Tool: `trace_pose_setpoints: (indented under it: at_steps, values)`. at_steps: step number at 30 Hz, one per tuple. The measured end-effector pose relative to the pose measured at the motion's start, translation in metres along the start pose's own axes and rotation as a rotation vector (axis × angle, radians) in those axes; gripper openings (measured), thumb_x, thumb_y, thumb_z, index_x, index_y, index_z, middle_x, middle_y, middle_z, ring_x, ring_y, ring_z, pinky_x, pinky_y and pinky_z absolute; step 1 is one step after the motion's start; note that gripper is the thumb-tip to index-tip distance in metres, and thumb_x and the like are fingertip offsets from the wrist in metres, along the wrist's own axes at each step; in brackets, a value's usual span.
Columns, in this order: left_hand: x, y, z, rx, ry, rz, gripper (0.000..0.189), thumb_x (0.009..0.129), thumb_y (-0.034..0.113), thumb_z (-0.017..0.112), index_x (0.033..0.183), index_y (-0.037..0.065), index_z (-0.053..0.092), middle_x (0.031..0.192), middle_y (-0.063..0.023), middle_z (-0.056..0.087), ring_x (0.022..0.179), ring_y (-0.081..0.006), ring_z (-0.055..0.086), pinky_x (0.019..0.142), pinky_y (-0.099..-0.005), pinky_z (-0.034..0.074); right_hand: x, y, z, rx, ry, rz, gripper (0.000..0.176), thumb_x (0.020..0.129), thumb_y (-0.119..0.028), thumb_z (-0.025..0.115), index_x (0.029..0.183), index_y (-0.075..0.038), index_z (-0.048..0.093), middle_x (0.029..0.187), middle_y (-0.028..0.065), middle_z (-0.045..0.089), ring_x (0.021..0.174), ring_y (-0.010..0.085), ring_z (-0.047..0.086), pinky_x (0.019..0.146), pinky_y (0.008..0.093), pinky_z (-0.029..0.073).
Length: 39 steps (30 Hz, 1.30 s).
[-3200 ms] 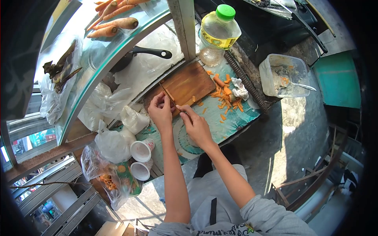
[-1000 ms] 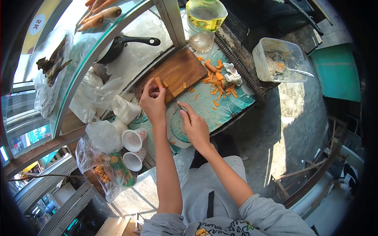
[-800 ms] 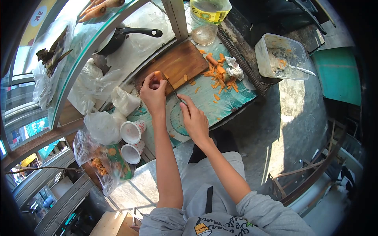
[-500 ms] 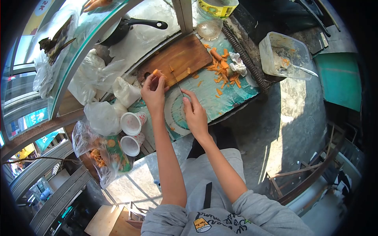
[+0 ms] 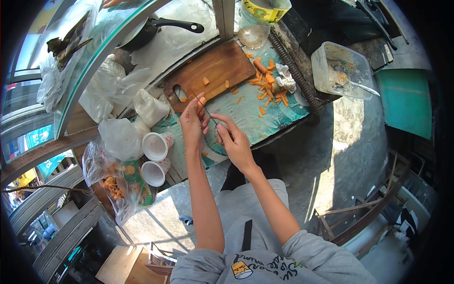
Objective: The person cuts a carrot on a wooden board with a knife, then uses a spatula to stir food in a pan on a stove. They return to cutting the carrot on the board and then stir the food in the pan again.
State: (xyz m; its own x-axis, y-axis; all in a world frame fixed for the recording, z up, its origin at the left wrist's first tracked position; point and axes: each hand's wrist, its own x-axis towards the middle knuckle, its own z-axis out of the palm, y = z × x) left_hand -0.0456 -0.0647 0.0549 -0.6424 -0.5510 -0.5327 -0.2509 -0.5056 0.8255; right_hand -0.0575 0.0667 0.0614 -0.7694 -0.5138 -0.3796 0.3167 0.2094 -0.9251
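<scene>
My left hand [image 5: 191, 124] is closed around a small carrot piece [image 5: 202, 101], whose orange end shows at the fingertips. My right hand [image 5: 235, 146] grips a thin knife [image 5: 211, 117]; its blade slants up and left to the carrot in my left fingers. Whether the edge touches the carrot is hard to make out. Just beyond both hands lies a wooden cutting board [image 5: 208, 66] with a hand hole at its left end. A carrot chunk [image 5: 206, 81] rests on it. Right of the board, a pile of cut carrot pieces [image 5: 267, 83] lies on the green tabletop covering [image 5: 250, 111].
Two white cups [image 5: 155, 146] lie tipped left of my forearm, beside plastic bags [image 5: 121, 139]. A clear tub [image 5: 341, 70] with a spoon stands at the right. A black-handled pan [image 5: 177, 23] sits behind the board; a ridged bar [image 5: 295, 68] runs along the table's right side.
My left hand has moved right and down with the carrot piece, closer to my right hand. The knife blade now tilts further left and meets the carrot in view.
</scene>
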Motion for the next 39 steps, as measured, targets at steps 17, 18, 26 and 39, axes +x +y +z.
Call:
trace_pose_setpoints:
  at_steps: [17, 18, 26, 39]
  values:
    - [-0.007, 0.005, 0.004, 0.126, 0.038, -0.038, 0.048, 0.098, 0.025, 0.03, 0.138, 0.013, 0.054, 0.067, 0.0049, 0.04, 0.05, -0.0029, 0.03, 0.042, -0.0193, 0.023, -0.007, -0.016, -0.002, -0.354, 0.013, -0.007, 0.03, 0.099, -0.027, 0.048, 0.127, -0.025, 0.059, 0.083, 0.0133, 0.068, 0.075, 0.0349, 0.067, 0.063, 0.0415, 0.049]
    - [-0.008, 0.006, 0.003, 0.126, 0.04, -0.035, 0.048, 0.098, 0.025, 0.03, 0.138, 0.013, 0.054, 0.067, 0.0049, 0.04, 0.05, -0.0029, 0.03, 0.042, -0.0193, 0.023, -0.007, -0.014, -0.001, -0.378, 0.046, -0.05, 0.03, 0.099, -0.025, 0.05, 0.126, -0.024, 0.06, 0.075, 0.0112, 0.064, 0.067, 0.0301, 0.063, 0.06, 0.0387, 0.047]
    - [0.0, 0.0, -0.002, 0.278, -0.011, 0.07, 0.046, 0.099, 0.022, 0.036, 0.138, 0.001, 0.05, 0.078, -0.0026, 0.058, 0.065, -0.0093, 0.052, 0.059, -0.0231, 0.041, 0.0, -0.014, 0.0, -0.544, 0.152, -0.149, 0.028, 0.097, -0.023, 0.053, 0.122, -0.023, 0.065, 0.079, 0.0091, 0.068, 0.071, 0.0293, 0.067, 0.06, 0.0375, 0.049]
    - [-0.002, 0.011, 0.022, 0.551, 0.199, 0.271, 0.041, 0.098, 0.021, 0.046, 0.123, -0.009, 0.058, 0.104, -0.0167, 0.07, 0.084, -0.0191, 0.063, 0.078, -0.0322, 0.048, 0.015, -0.031, -0.012, -0.499, 0.063, -0.048, 0.027, 0.098, -0.025, 0.051, 0.123, -0.023, 0.063, 0.074, 0.0094, 0.066, 0.068, 0.03, 0.065, 0.058, 0.039, 0.048]
